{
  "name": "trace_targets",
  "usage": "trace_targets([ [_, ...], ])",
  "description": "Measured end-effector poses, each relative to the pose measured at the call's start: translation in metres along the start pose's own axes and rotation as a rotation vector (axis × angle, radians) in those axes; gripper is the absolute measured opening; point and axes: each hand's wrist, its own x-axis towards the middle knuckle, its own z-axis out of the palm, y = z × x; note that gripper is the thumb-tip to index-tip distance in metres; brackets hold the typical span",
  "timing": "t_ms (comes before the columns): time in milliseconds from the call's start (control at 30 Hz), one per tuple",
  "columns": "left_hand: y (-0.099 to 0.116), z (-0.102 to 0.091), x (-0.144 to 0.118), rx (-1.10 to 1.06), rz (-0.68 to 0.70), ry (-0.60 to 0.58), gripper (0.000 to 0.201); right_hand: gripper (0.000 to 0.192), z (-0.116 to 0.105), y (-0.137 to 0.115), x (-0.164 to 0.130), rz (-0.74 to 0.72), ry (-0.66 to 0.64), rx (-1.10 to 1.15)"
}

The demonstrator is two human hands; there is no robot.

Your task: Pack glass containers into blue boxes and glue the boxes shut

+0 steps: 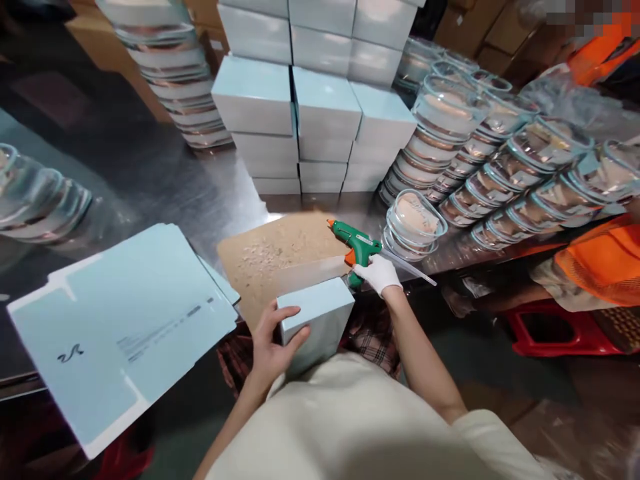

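Note:
My left hand (pixel 277 340) grips the left end of a pale blue box (pixel 320 313), thumb and fingers around its edge. The box stands close against my body at the table's near edge. In my right hand (pixel 377 275), which wears a white glove, is a green hot glue gun (pixel 357 241) with an orange trigger and nozzle. Its nozzle points left, over a brown cardboard sheet (pixel 300 237) spotted with dried glue. A clear glue stick (pixel 413 268) sticks out of the gun's back. To the left lies a stack of flat pale blue box blanks (pixel 135 320) with print on top.
Several closed white boxes (pixel 320 107) are piled at the back of the metal table (pixel 200 187). Stacks of clear round containers (pixel 445 113) fill the right side; a short stack (pixel 413 220) stands beside the glue gun. A person in orange (pixel 605 260) sits at the right near a red stool (pixel 565 333).

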Motion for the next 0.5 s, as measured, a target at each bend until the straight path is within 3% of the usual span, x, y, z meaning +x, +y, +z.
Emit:
trace_targets([
  [100, -0.006, 0.002, -0.002, -0.005, -0.002, 0.053, 0.04, 0.027, 0.009, 0.0, -0.002, 0.013, -0.01, 0.18],
  [267, -0.002, 0.01, 0.004, -0.094, 0.005, 0.154, 0.035, 0.034, 0.019, 0.013, -0.039, -0.023, 0.051, 0.428],
  [400, 0.019, 0.017, 0.023, -0.16, -0.015, 0.089, 0.035, 0.039, 0.007, 0.013, -0.068, -0.234, 0.19, 0.637],
  [500, 0.033, 0.026, 0.036, -0.195, -0.002, 0.062, 0.036, 0.029, -0.009, 0.012, -0.083, -0.353, 0.014, 0.661],
])
